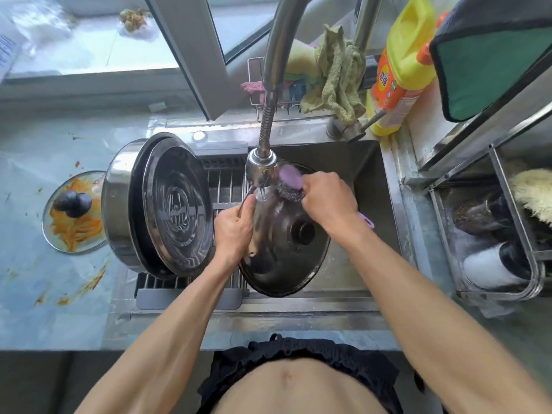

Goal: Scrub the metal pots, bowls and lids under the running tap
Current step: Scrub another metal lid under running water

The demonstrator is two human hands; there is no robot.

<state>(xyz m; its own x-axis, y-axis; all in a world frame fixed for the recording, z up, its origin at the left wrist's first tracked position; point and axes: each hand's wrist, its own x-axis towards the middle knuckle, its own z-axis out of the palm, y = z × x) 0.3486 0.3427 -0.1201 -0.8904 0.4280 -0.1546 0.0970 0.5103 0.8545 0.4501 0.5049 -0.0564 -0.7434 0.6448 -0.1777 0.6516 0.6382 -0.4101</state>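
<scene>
Near edge: we see a bare midriff and black gathered waistband (301, 351) at the steel front rim of the sink (268, 321).
Forearms: both of them reach forward over that rim into the basin.
Left hand (234, 231): we see its fingers curled round the left edge of the round dark metal lid with a black knob (286, 249), gripping it.
Lid: it is held tilted over the basin, knob side facing us, its upper part under the tap's stream.
Right hand (327, 201): it is closed round the lilac handle of a purple-backed wire scrubbing brush (289, 186), the handle end poking out past the wrist.
Brush: its bristles press on the lid's upper surface, just beside the spray head.
Tap: the chrome gooseneck tap with a flexible spray head (263, 165) is running; water lands on the lid.
Left of the sink: a large steel pot on its side with a ridged steel lid leaning in its mouth (161, 204) rests on a slatted drain rack (227, 189).
Tabletop (30, 294): pale blue, with orange smears; a sauce-stained glass lid with a dark knob (73, 212) lies flat on it.
Right side: we see a wire basket holding dark scourers and a white object (495, 234).
Far edge: a crumpled green cloth (334, 82) hangs over a wire caddy, with a yellow detergent bottle with an orange label (400, 70) to its right.
</scene>
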